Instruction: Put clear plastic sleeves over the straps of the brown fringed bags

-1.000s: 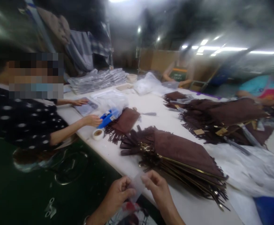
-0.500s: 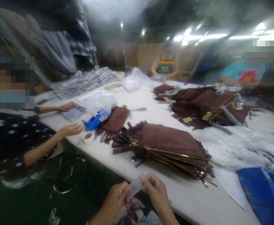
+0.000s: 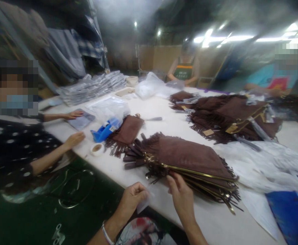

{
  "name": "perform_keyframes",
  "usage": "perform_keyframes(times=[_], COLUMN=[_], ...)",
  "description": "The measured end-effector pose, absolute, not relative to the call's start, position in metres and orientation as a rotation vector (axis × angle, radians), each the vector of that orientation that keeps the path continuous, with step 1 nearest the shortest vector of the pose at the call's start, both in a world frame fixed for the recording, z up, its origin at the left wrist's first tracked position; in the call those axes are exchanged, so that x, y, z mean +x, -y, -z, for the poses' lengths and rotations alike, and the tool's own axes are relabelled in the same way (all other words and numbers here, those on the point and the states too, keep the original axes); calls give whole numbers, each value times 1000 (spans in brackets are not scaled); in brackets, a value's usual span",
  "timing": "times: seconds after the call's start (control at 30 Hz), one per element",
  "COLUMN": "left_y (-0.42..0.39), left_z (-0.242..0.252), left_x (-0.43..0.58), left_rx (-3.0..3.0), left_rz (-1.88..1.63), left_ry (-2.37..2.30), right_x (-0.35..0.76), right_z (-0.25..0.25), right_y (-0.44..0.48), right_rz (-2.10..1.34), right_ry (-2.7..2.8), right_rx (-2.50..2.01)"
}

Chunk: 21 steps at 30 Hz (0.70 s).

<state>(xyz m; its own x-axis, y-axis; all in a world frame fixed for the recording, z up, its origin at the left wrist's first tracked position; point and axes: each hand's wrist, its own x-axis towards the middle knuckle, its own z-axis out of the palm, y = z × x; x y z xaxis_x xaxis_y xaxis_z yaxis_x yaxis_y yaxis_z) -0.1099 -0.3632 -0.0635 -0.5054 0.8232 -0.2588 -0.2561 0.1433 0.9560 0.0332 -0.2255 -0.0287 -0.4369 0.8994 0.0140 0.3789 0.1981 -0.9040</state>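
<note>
At the near edge of the white table (image 3: 210, 217), my left hand (image 3: 132, 200) is closed on a small clear plastic piece (image 3: 144, 203). My right hand (image 3: 181, 195) has its fingers stretched out, fingertips touching the near edge of a stack of brown fringed bags (image 3: 189, 160) with gold zippers. The stack lies flat just beyond both hands.
A person in a dark dotted top sits at the left, hands near a blue tape dispenser (image 3: 103, 131), a tape roll (image 3: 97, 148) and a single brown bag (image 3: 127, 131). More brown bags (image 3: 230, 115), clear plastic bags (image 3: 93, 86), white paper (image 3: 268, 166) and other workers lie beyond.
My right hand let go of the clear plastic piece and moved up to the bag stack. My left hand keeps the piece. The person at left drew a hand back from the dispenser.
</note>
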Motion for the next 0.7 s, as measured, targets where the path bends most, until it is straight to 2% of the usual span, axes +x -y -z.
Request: perform_keyframes(times=[0.33,0.43,0.57,0.7], left_y=[374,373,369,364], left_z=[52,52,52,48], left_x=[-125,-128,-128,-124], left_rx=[685,706,719,717], left_rz=[-1441,-1424,-1418,-1405], left_ry=[-1750,-1814,-1802,-1775], right_x=[8,11,11,8], right_z=[28,21,16,14], right_y=[227,226,231,235], right_rz=[-1147,-1345,-1786,-1926], right_ry=[1918,1836,1538,1373], right_rx=[-1152,-1108,-1049,-1012])
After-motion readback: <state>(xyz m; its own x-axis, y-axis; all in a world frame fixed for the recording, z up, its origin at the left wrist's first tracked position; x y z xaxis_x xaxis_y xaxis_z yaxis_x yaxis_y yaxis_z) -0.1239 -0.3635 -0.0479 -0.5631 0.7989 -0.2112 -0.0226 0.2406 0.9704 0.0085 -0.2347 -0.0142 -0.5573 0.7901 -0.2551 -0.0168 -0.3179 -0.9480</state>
